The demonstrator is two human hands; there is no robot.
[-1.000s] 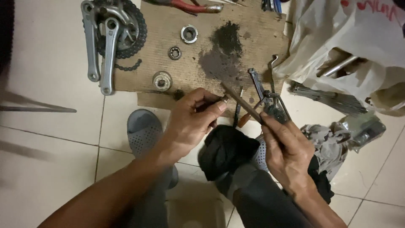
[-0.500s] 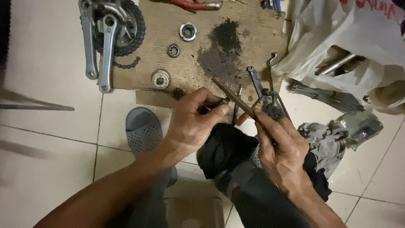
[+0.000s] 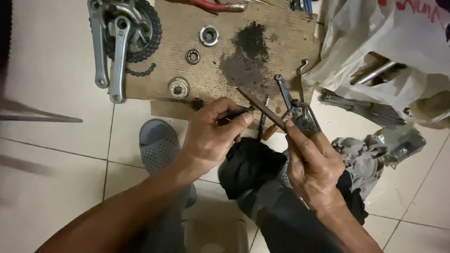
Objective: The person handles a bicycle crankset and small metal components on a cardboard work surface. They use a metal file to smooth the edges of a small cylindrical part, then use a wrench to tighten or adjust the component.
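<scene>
A: What is being held by the left hand (image 3: 211, 138)?

B: A small dark part (image 3: 233, 114) is being pinched between thumb and curled fingers; its kind cannot be told. The hand is nearly closed around it.

A: And the right hand (image 3: 313, 161)?

B: A thin flat metal file (image 3: 260, 108) is being gripped at its near end, fingers closed, the blade being angled up-left so that its tip is lying just beside the left thumb. A small greasy metal assembly (image 3: 300, 119) is also being pressed under the same fingers.

A: Where is this being done?

B: Above the near edge of a cardboard sheet (image 3: 187, 79) on a tiled floor. On the cardboard, a crankset with chainring (image 3: 123, 33), a bearing ring (image 3: 209, 35), a smaller bearing (image 3: 192, 56) and a dark grease patch (image 3: 243, 61) are being observed. A grey sandal (image 3: 157, 145) is being seen beneath the left wrist, and a white plastic bag (image 3: 375, 42) at far right.
</scene>
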